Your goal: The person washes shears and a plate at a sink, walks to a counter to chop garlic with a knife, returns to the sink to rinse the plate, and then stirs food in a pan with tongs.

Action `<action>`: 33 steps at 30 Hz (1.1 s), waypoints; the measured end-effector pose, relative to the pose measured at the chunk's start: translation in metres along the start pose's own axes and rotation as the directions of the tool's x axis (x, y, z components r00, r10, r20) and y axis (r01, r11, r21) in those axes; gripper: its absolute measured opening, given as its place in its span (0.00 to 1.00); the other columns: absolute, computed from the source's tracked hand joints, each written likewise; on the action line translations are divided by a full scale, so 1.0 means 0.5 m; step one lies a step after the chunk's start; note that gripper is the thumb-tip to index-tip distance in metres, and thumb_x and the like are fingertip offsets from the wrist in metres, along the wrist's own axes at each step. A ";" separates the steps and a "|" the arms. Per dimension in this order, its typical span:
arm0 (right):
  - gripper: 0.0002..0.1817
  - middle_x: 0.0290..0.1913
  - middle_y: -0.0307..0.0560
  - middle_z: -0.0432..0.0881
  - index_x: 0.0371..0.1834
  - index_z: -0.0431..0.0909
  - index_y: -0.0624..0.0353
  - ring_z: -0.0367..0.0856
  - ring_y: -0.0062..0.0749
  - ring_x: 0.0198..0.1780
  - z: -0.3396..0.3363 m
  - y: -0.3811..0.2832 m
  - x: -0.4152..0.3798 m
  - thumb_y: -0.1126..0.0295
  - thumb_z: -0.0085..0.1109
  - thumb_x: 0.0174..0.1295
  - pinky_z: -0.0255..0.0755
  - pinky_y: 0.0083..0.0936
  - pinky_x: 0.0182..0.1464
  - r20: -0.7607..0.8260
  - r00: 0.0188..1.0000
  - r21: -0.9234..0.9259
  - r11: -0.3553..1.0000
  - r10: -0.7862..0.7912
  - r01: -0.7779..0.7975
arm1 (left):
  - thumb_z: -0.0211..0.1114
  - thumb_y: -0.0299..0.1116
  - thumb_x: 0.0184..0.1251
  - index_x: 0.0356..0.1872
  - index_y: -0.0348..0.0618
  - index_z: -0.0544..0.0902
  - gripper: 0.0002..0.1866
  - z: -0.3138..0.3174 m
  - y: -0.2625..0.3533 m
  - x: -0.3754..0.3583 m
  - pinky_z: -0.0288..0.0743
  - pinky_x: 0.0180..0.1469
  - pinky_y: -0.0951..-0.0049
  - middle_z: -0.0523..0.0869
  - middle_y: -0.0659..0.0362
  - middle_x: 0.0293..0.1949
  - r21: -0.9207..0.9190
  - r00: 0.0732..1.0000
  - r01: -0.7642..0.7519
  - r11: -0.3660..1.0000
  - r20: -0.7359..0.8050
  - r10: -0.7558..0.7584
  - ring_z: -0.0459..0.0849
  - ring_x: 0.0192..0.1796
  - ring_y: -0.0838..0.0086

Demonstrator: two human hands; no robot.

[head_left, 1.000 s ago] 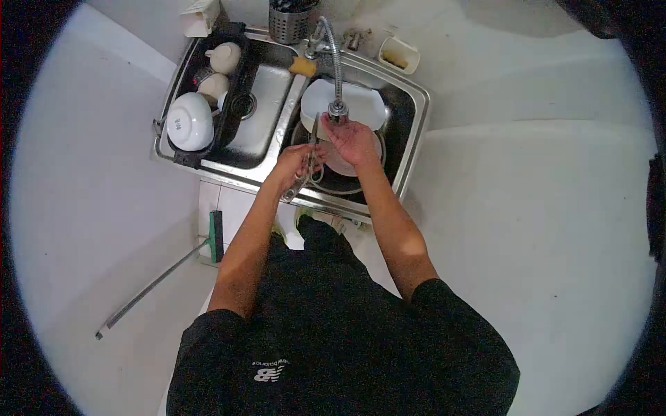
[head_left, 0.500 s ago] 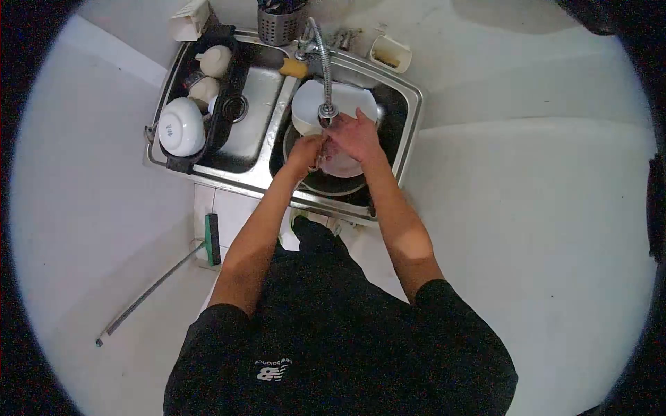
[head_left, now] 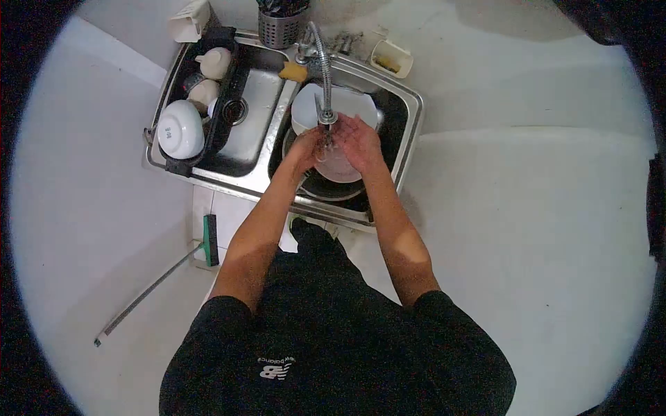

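Under the flexible faucet (head_left: 327,116), both hands are close together in running water. My left hand (head_left: 306,147) is closed around a thin, shiny metal utensil (head_left: 318,105) that points up beside the spout; its exact kind is too small to tell. My right hand (head_left: 361,144) faces it with the palm turned in and fingers stretched out, open. Below the hands sits a pale bowl (head_left: 338,168) inside a dark round pan (head_left: 331,191). A large white dish (head_left: 302,107) leans behind them in the right basin.
A black dish rack (head_left: 225,104) over the left basin holds a white bowl (head_left: 182,129) and cups (head_left: 215,63). A yellow sponge (head_left: 293,71) lies on the divider. Behind stand a metal cutlery holder (head_left: 279,30) and a cream container (head_left: 391,58). A green squeegee (head_left: 211,240) leans lower left.
My right hand has turned its palm inward and come lower beside my left hand. The thin utensil now points up near the spout. The pale bowl shows slightly lower.
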State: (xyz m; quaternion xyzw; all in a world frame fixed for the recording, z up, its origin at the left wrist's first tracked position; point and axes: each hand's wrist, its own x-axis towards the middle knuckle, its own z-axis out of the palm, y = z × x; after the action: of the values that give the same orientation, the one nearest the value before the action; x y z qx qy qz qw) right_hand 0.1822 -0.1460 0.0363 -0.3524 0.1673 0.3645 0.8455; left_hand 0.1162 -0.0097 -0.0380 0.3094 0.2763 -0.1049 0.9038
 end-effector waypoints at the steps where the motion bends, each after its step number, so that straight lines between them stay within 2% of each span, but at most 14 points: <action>1: 0.27 0.60 0.59 0.76 0.62 0.69 0.72 0.74 0.45 0.64 -0.013 0.000 -0.002 0.56 0.44 0.76 0.67 0.42 0.69 -0.010 1.000 -0.035 0.999 0.002 -0.002 | 0.51 0.35 0.77 0.49 0.43 0.80 0.12 -0.030 -0.023 0.034 0.71 0.27 0.78 0.83 0.63 0.33 -0.017 0.999 0.024 1.000 0.032 -0.024 0.80 0.28 0.76; 3: 0.24 0.59 0.57 0.77 0.61 0.70 0.72 0.75 0.44 0.63 -0.050 -0.001 0.002 0.59 0.47 0.75 0.69 0.41 0.68 -0.020 1.000 -0.074 0.997 0.005 -0.006 | 0.51 0.35 0.77 0.49 0.43 0.79 0.12 -0.033 -0.037 0.046 0.70 0.25 0.79 0.83 0.63 0.33 -0.039 0.997 0.047 0.998 0.065 -0.044 0.79 0.27 0.76; 5: 0.22 0.59 0.57 0.77 0.61 0.70 0.72 0.76 0.45 0.62 -0.081 0.002 0.008 0.64 0.47 0.75 0.71 0.40 0.67 0.064 0.997 -0.141 0.989 -0.042 0.050 | 0.51 0.36 0.78 0.50 0.42 0.79 0.12 0.000 -0.033 0.006 0.69 0.21 0.78 0.83 0.64 0.33 0.254 0.986 -0.169 0.952 0.033 0.166 0.79 0.26 0.76; 9: 0.20 0.58 0.59 0.78 0.60 0.70 0.72 0.77 0.46 0.61 -0.060 -0.003 -0.001 0.67 0.47 0.73 0.72 0.41 0.66 0.148 0.985 -0.045 0.995 0.094 -0.088 | 0.52 0.36 0.77 0.52 0.42 0.78 0.12 -0.036 -0.058 -0.011 0.74 0.26 0.79 0.85 0.62 0.36 0.311 0.991 -0.119 0.943 0.099 0.092 0.83 0.30 0.75; 11: 0.19 0.57 0.60 0.78 0.59 0.71 0.72 0.78 0.47 0.60 -0.034 -0.005 -0.003 0.69 0.47 0.71 0.72 0.41 0.66 0.047 0.981 -0.049 0.981 0.188 -0.186 | 0.51 0.35 0.77 0.53 0.41 0.77 0.13 0.000 -0.047 -0.057 0.80 0.34 0.76 0.86 0.59 0.40 -0.103 0.995 0.073 0.992 -0.057 -0.079 0.87 0.38 0.73; 18: 0.17 0.55 0.61 0.80 0.55 0.73 0.72 0.81 0.47 0.57 -0.024 -0.014 0.018 0.69 0.48 0.71 0.76 0.38 0.62 -0.005 0.981 -0.267 0.945 0.194 -0.189 | 0.53 0.35 0.77 0.53 0.38 0.78 0.14 -0.015 -0.067 -0.089 0.83 0.44 0.69 0.86 0.58 0.44 -0.132 0.994 0.076 0.988 0.084 -0.065 0.87 0.45 0.71; 20: 0.15 0.52 0.59 0.82 0.53 0.74 0.72 0.85 0.43 0.50 -0.042 -0.026 0.019 0.72 0.48 0.70 0.81 0.35 0.55 0.130 0.975 -0.787 0.617 0.180 -0.009 | 0.54 0.33 0.76 0.54 0.36 0.77 0.14 0.004 -0.055 -0.101 0.83 0.44 0.70 0.86 0.57 0.45 -0.096 0.997 0.076 0.992 0.026 -0.073 0.87 0.45 0.71; 24: 0.13 0.49 0.55 0.84 0.51 0.76 0.70 0.86 0.39 0.45 -0.024 -0.083 0.020 0.75 0.50 0.68 0.82 0.32 0.48 -0.003 0.991 -0.820 0.566 0.137 -0.080 | 0.53 0.31 0.76 0.52 0.35 0.78 0.12 0.022 -0.032 -0.099 0.83 0.44 0.72 0.86 0.57 0.43 -0.098 0.994 0.105 0.990 0.038 -0.102 0.87 0.44 0.70; 26: 0.11 0.33 0.46 0.88 0.32 0.86 0.59 0.85 0.35 0.34 -0.039 -0.110 0.059 0.62 0.64 0.62 0.78 0.29 0.39 0.266 0.937 -0.879 0.341 -0.229 0.333 | 0.53 0.32 0.77 0.48 0.36 0.78 0.11 0.019 -0.050 -0.064 0.82 0.41 0.72 0.86 0.56 0.39 -0.320 0.992 0.102 0.942 0.102 -0.073 0.86 0.39 0.71; 27: 0.11 0.33 0.46 0.88 0.32 0.86 0.59 0.85 0.35 0.34 -0.012 -0.120 0.075 0.62 0.64 0.62 0.78 0.29 0.39 0.264 0.938 -0.881 0.341 -0.223 0.329 | 0.53 0.32 0.77 0.48 0.36 0.78 0.11 0.017 -0.052 -0.053 0.82 0.41 0.72 0.86 0.56 0.39 -0.326 0.992 0.102 0.940 0.098 -0.073 0.86 0.39 0.71; 29: 0.13 0.43 0.58 0.86 0.51 0.78 0.66 0.86 0.44 0.45 0.072 -0.158 0.099 0.73 0.53 0.67 0.79 0.35 0.46 0.380 0.870 -0.904 -0.328 -0.314 0.276 | 0.54 0.32 0.76 0.44 0.37 0.80 0.10 0.018 -0.060 -0.032 0.80 0.36 0.73 0.85 0.57 0.35 -0.349 0.997 0.068 0.935 0.045 -0.055 0.84 0.34 0.72; 30: 0.13 0.43 0.58 0.86 0.51 0.78 0.66 0.86 0.44 0.45 0.096 -0.160 0.117 0.73 0.53 0.67 0.79 0.35 0.46 0.385 0.870 -0.900 -0.332 -0.309 0.281 | 0.54 0.32 0.76 0.44 0.37 0.80 0.10 0.006 -0.072 -0.021 0.80 0.36 0.73 0.85 0.57 0.35 -0.353 0.998 0.061 0.934 0.044 -0.049 0.84 0.34 0.72; 32: 0.17 0.50 0.63 0.83 0.54 0.79 0.61 0.82 0.60 0.50 0.138 -0.152 0.160 0.66 0.57 0.64 0.76 0.45 0.53 0.639 0.676 -0.746 -0.510 -0.367 0.428 | 0.55 0.32 0.76 0.43 0.37 0.81 0.09 -0.023 -0.090 -0.009 0.78 0.34 0.73 0.85 0.57 0.32 -0.215 0.998 0.064 0.975 0.019 -0.061 0.83 0.31 0.73; 33: 0.17 0.50 0.63 0.83 0.54 0.79 0.61 0.82 0.60 0.50 0.139 -0.151 0.199 0.66 0.57 0.64 0.76 0.45 0.53 0.643 0.676 -0.742 -0.510 -0.360 0.435 | 0.55 0.32 0.76 0.43 0.37 0.81 0.09 -0.032 -0.093 -0.019 0.78 0.34 0.73 0.85 0.57 0.32 -0.219 0.998 0.057 0.974 0.013 -0.056 0.83 0.31 0.73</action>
State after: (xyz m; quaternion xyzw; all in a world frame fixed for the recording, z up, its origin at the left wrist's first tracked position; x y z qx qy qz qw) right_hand 0.3071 -0.0833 0.0668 -0.8838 -0.3605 -0.0220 0.2973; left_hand 0.0847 -0.0361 -0.0664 0.1994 0.2918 -0.1005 0.9301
